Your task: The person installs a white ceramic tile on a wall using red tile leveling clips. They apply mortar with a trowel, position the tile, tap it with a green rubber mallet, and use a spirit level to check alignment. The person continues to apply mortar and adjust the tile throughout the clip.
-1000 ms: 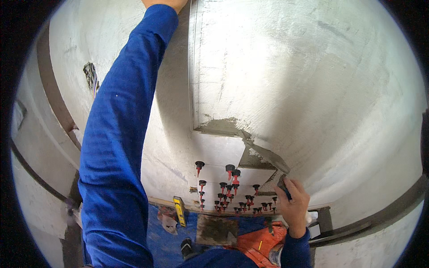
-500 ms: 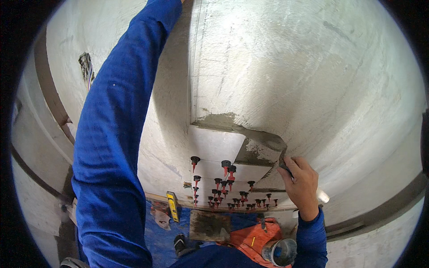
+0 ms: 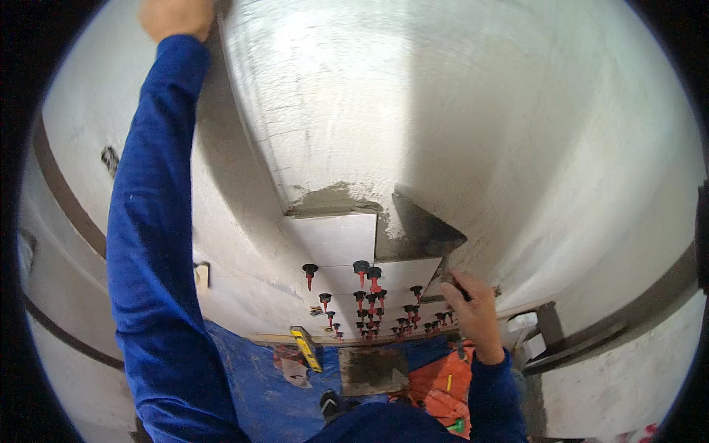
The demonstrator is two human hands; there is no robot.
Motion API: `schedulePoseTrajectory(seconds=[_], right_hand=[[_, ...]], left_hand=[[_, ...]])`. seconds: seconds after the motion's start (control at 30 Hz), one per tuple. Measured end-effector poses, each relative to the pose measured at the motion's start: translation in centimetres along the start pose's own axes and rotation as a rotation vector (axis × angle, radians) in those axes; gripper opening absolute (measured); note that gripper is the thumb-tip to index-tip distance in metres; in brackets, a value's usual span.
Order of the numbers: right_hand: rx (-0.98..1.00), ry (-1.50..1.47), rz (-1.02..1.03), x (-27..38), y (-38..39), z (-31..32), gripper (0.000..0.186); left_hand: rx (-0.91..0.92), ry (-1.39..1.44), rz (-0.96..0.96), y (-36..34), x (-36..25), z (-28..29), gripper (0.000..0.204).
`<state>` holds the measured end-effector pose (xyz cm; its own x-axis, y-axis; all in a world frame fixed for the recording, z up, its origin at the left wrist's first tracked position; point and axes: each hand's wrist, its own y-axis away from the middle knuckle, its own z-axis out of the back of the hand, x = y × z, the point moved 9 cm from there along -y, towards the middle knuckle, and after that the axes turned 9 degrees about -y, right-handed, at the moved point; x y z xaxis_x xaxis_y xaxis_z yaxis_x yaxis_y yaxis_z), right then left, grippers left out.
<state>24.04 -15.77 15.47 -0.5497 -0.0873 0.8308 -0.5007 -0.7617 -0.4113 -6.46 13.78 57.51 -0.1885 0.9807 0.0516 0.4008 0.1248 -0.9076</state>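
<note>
My right hand (image 3: 474,314) grips a trowel (image 3: 442,236), whose dark blade lies against the wall on grey mortar, up beside a white tile (image 3: 336,240). The handle is mostly hidden in my fist. A second white tile (image 3: 410,275) sits just below the blade. Under these, several black-capped red tile-levelling clips (image 3: 375,277) stick out from the tile joints. High at the upper left, my left hand (image 3: 177,18) is near the wall corner with a long thin vertical edge; its fingers are blurred and cut off by the frame, so what they hold is hidden.
A blue sheet (image 3: 251,391) covers the floor below. On it are a yellow spirit level (image 3: 306,348), a stained board (image 3: 373,371) and orange cloth (image 3: 439,380). At the left, wires poke from a hole (image 3: 109,159) in the wall. A ledge (image 3: 583,347) runs along the right.
The view has shifted, bringing my left hand into sight at the top. My right hand has moved slightly left and down with the trowel; the bucket is out of sight.
</note>
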Motion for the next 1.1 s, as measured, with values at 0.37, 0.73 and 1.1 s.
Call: schedulePoseTrajectory(seconds=[0.37, 0.73, 1.1], right_hand=[[0.335, -0.76, -0.33, -5.2, 0.8, -4.7, 0.041], [0.544, -0.791, -0.344, -5.8, -0.3, -7.7, 0.045], [0.531, -0.66, -0.41, -7.8, 2.3, -5.0, 0.041]], left_hand=[[0.036, -0.204, 0.071, -1.4, 2.8, 0.3, 0.028], [0.027, -0.174, 0.069, -1.2, 1.9, 0.3, 0.024], [0.027, -0.115, 0.124, -1.5, 3.1, 0.3, 0.021]])
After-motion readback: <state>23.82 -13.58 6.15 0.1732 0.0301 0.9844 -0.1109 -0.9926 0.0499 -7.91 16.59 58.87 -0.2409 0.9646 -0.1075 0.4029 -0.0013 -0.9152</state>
